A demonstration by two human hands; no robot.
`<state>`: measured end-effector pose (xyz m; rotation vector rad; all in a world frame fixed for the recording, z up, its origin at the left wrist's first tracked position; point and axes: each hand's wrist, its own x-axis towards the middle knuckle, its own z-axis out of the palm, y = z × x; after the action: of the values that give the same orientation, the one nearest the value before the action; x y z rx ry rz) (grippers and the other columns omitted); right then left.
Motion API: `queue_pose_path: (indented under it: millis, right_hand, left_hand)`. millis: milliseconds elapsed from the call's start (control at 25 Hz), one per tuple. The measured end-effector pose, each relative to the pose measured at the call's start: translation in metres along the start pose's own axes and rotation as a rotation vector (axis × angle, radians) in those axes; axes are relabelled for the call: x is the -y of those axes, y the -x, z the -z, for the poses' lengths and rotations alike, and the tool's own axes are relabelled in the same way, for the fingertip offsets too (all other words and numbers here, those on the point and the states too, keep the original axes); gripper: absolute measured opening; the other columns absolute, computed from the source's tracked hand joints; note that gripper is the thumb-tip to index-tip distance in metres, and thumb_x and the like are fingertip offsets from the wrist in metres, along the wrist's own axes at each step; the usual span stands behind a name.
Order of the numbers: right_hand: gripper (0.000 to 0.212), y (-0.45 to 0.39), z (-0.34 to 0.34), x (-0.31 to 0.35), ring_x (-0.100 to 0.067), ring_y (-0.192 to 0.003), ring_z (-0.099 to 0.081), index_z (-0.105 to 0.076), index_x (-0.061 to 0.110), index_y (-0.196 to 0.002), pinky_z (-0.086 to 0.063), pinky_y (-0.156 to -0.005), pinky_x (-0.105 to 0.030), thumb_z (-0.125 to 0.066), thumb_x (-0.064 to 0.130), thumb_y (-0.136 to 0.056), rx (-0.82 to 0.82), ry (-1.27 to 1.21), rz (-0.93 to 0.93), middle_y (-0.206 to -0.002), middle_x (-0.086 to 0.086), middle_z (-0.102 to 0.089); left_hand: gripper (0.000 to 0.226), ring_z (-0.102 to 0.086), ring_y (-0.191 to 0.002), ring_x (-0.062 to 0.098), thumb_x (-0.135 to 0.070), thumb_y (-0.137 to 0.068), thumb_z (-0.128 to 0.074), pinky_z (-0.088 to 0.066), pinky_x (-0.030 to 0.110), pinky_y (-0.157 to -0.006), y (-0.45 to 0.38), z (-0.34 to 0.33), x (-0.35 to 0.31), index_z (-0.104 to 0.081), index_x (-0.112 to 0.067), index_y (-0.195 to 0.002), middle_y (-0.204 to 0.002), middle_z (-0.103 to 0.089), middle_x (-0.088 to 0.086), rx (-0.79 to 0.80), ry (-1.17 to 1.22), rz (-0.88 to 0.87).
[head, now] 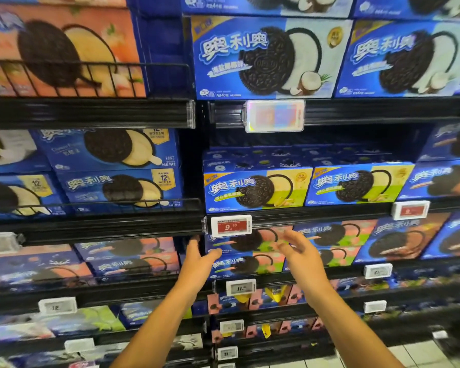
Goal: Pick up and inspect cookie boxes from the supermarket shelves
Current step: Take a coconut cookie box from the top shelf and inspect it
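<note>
Evidently mid-reach: left hand [197, 257] and right hand [302, 252], both spread and empty, flank the blue-and-peach cardboard cookie box [246, 241]; next, clasp its sides.

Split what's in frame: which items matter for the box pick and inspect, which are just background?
In play:
- left hand, open, reaching toward the shelf
- right hand, open, alongside it
- pink-and-green cookie boxes right in front of both hands

Background:
- red 9.90 price tag
- coconut boxes on the upper shelf
- yellow-green boxes
- wire shelf guard
</note>
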<state>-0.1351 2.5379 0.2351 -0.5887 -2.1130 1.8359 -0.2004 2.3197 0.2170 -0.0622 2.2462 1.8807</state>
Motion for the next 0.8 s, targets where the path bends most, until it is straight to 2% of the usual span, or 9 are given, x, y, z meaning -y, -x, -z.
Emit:
queue_pose_path:
  millis: [80, 160, 240, 320, 400, 520, 600, 680, 800]
  right_hand:
    - [0.019, 0.009, 0.011, 0.012, 0.013, -0.091, -0.058, -0.064, 0.039, -0.105, -0.045, -0.063, -0.009, -0.063, 0.021, -0.098, 0.139, 0.057, -0.019, -0.113, 0.019, -0.065]
    - [0.021, 0.016, 0.022, 0.028, 0.014, -0.086, -0.062, -0.067, 0.04, -0.1, -0.046, -0.066, -0.01, -0.062, 0.019, -0.098, 0.24, 0.101, 0.012, -0.106, 0.022, -0.067]
    - [0.024, 0.022, 0.033, 0.049, 0.002, -0.093, -0.066, -0.071, 0.035, -0.103, -0.05, -0.071, -0.013, -0.06, 0.014, -0.099, 0.305, 0.087, 0.066, -0.106, 0.017, -0.073]
    - [0.023, 0.027, 0.044, 0.077, -0.009, -0.1, -0.07, -0.07, 0.026, -0.112, -0.056, -0.079, -0.021, -0.059, 0.011, -0.099, 0.377, 0.068, 0.137, -0.106, 0.012, -0.077]
    - [0.023, 0.03, 0.055, 0.107, -0.016, -0.101, -0.072, -0.068, 0.02, -0.116, -0.058, -0.084, -0.032, -0.057, 0.01, -0.099, 0.44, 0.027, 0.233, -0.107, 0.006, -0.077]
    - [0.027, 0.032, 0.07, 0.167, -0.022, -0.097, -0.074, -0.068, 0.016, -0.116, -0.06, -0.08, -0.033, -0.061, 0.02, -0.09, 0.47, -0.088, 0.437, -0.106, -0.002, -0.078]
    - [0.034, 0.032, 0.076, 0.212, -0.021, -0.094, -0.075, -0.067, 0.013, -0.117, -0.061, -0.077, -0.032, -0.06, 0.022, -0.085, 0.45, -0.198, 0.579, -0.105, -0.004, -0.078]
    - [0.025, 0.028, 0.08, 0.254, -0.018, -0.097, -0.073, -0.066, 0.017, -0.115, -0.06, -0.075, -0.028, -0.059, 0.014, -0.092, 0.4, -0.27, 0.719, -0.107, -0.001, -0.077]
    - [0.03, 0.013, 0.085, 0.313, -0.009, -0.102, -0.068, -0.064, 0.022, -0.115, -0.055, -0.077, -0.025, -0.055, -0.001, -0.098, 0.274, -0.295, 0.886, -0.106, 0.007, -0.076]
  left_hand:
    - [0.051, -0.038, -0.127, 0.008, -0.024, -0.094, -0.063, -0.033, 0.029, -0.099, 0.025, 0.006, 0.001, -0.041, -0.024, -0.14, -0.139, -0.039, -0.011, 0.092, -0.125, 0.004]
    - [0.035, -0.047, -0.126, 0.009, -0.02, -0.095, -0.062, -0.039, 0.026, -0.1, 0.051, 0.01, -0.009, -0.054, -0.025, -0.129, -0.138, -0.049, -0.008, 0.19, -0.149, -0.004]
    - [0.022, -0.06, -0.116, 0.008, -0.013, -0.095, -0.061, -0.046, 0.016, -0.091, 0.074, 0.014, -0.031, -0.063, -0.026, -0.113, -0.123, -0.065, -0.006, 0.256, -0.125, -0.074]
    - [0.021, -0.066, -0.107, 0.006, -0.011, -0.094, -0.063, -0.051, 0.014, -0.085, 0.09, 0.018, -0.061, -0.067, -0.022, -0.112, -0.111, -0.073, -0.005, 0.256, -0.068, -0.177]
    - [0.023, -0.069, -0.103, 0.01, -0.013, -0.092, -0.063, -0.055, 0.022, -0.085, 0.101, 0.025, -0.097, -0.067, -0.017, -0.113, -0.111, -0.074, -0.001, 0.218, 0.027, -0.295]
    - [0.031, -0.07, -0.104, 0.022, -0.024, -0.086, -0.06, -0.056, 0.03, -0.085, 0.11, 0.038, -0.16, -0.066, -0.013, -0.115, -0.111, -0.074, 0.006, 0.13, 0.146, -0.507]
    - [0.03, -0.07, -0.104, 0.024, -0.022, -0.088, -0.057, -0.057, 0.029, -0.084, 0.111, 0.046, -0.202, -0.065, -0.012, -0.115, -0.111, -0.074, 0.008, 0.028, 0.216, -0.658]
    - [0.022, -0.07, -0.103, 0.021, -0.011, -0.094, -0.053, -0.056, 0.027, -0.085, 0.108, 0.052, -0.241, -0.065, -0.017, -0.111, -0.107, -0.075, 0.004, -0.073, 0.254, -0.783]
    - [0.029, -0.062, -0.112, 0.015, -0.001, -0.096, -0.05, -0.05, 0.027, -0.092, 0.103, 0.054, -0.298, -0.061, -0.026, -0.109, -0.115, -0.067, -0.001, -0.172, 0.232, -0.876]
